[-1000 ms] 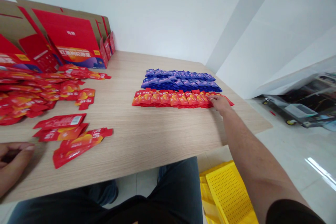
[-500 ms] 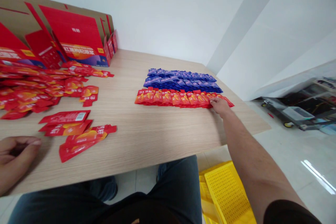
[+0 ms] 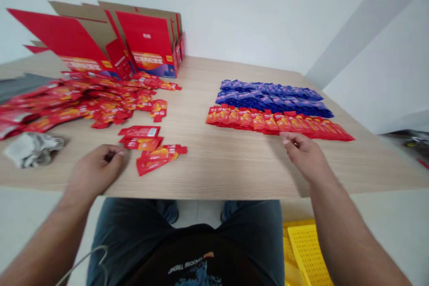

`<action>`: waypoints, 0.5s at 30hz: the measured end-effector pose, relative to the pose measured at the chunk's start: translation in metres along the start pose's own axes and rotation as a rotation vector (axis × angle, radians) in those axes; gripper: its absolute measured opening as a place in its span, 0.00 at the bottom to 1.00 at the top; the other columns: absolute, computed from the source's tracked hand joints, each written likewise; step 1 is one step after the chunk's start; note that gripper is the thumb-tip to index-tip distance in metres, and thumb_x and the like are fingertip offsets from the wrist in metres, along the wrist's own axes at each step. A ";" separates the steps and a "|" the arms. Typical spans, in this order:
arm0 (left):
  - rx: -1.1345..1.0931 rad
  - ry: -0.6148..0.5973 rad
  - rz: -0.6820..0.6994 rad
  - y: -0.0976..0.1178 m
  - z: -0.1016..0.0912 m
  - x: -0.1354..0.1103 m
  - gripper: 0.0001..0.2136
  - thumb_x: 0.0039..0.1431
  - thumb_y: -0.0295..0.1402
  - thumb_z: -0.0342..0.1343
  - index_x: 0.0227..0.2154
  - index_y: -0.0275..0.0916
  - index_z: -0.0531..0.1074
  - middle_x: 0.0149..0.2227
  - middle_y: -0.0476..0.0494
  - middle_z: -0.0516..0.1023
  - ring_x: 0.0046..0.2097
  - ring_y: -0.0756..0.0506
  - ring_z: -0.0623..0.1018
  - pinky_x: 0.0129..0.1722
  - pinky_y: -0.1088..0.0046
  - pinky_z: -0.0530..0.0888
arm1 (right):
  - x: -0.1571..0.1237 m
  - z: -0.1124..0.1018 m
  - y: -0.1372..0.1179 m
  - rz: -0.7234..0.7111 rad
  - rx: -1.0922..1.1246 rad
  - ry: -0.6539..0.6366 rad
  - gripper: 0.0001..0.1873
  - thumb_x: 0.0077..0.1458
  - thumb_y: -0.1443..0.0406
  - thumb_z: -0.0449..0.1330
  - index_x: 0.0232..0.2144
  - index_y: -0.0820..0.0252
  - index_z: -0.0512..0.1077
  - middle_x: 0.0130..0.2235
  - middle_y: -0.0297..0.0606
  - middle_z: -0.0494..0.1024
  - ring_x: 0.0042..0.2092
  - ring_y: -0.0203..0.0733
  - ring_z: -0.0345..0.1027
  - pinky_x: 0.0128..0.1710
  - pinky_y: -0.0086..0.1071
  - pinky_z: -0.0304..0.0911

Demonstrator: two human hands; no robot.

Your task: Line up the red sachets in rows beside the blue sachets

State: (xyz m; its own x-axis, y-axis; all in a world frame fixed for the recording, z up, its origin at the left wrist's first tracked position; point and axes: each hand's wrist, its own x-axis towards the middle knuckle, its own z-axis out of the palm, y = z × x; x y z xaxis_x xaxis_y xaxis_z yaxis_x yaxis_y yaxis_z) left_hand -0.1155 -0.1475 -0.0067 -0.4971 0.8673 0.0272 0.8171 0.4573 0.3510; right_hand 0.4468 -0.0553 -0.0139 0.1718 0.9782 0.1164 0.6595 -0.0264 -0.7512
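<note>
My left hand rests near the front edge of the table, fingers curled and nothing visible in them. Just right of it lie a few loose red pouches with orange print. My right hand, thumb and fingers closed together, is at the front edge of a row of overlapping red pouches; whether the fingertips touch them I cannot tell. Behind that row are two rows of overlapping blue-purple pouches. A large heap of red pouches spreads over the left side of the table.
Open red printed cartons stand at the back left against the wall. A crumpled grey-white cloth lies at the left, near a grey sheet. Yellow perforated crates stand on the floor below the wooden table.
The view has turned left, bringing in the cloth and more of the heap. My right hand has moved left along the red row, from near its right end to about its middle.
</note>
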 end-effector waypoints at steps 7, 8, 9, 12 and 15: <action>-0.137 0.008 0.225 -0.001 0.003 -0.010 0.22 0.64 0.47 0.53 0.50 0.36 0.78 0.43 0.40 0.84 0.40 0.42 0.81 0.43 0.65 0.77 | -0.078 0.102 -0.080 -0.456 0.040 -0.369 0.19 0.63 0.59 0.61 0.54 0.52 0.80 0.44 0.42 0.80 0.34 0.44 0.72 0.40 0.40 0.72; -0.146 0.021 0.287 -0.005 0.006 -0.009 0.23 0.63 0.49 0.53 0.50 0.36 0.78 0.43 0.39 0.84 0.39 0.41 0.80 0.42 0.64 0.78 | -0.084 0.113 -0.089 -0.498 0.042 -0.401 0.18 0.64 0.60 0.61 0.54 0.53 0.79 0.45 0.42 0.80 0.35 0.44 0.72 0.42 0.41 0.73; -0.147 0.022 0.359 -0.008 0.009 -0.008 0.24 0.63 0.50 0.53 0.50 0.36 0.78 0.43 0.38 0.83 0.38 0.41 0.80 0.42 0.63 0.78 | -0.089 0.124 -0.095 -0.535 0.043 -0.423 0.18 0.64 0.61 0.61 0.55 0.54 0.79 0.46 0.43 0.80 0.37 0.44 0.73 0.44 0.42 0.73; -0.113 -0.009 0.565 -0.008 0.015 -0.008 0.24 0.64 0.50 0.53 0.50 0.35 0.78 0.46 0.34 0.83 0.44 0.37 0.81 0.48 0.58 0.80 | -0.099 0.147 -0.112 -0.604 0.046 -0.453 0.19 0.65 0.64 0.61 0.57 0.59 0.77 0.49 0.46 0.80 0.44 0.47 0.74 0.50 0.44 0.73; -0.063 -0.021 0.660 0.000 0.019 -0.009 0.22 0.67 0.46 0.52 0.51 0.36 0.78 0.49 0.32 0.83 0.51 0.33 0.81 0.56 0.52 0.78 | -0.105 0.159 -0.129 -0.590 0.013 -0.492 0.19 0.65 0.67 0.61 0.57 0.64 0.77 0.51 0.49 0.80 0.48 0.47 0.75 0.54 0.44 0.71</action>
State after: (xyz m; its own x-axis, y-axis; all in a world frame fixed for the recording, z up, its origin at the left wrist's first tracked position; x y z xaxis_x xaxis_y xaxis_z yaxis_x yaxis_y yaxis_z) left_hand -0.1049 -0.1518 -0.0243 0.1079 0.9654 0.2376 0.9291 -0.1830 0.3213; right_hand 0.2274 -0.1219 -0.0328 -0.5537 0.8083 0.2005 0.5313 0.5282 -0.6623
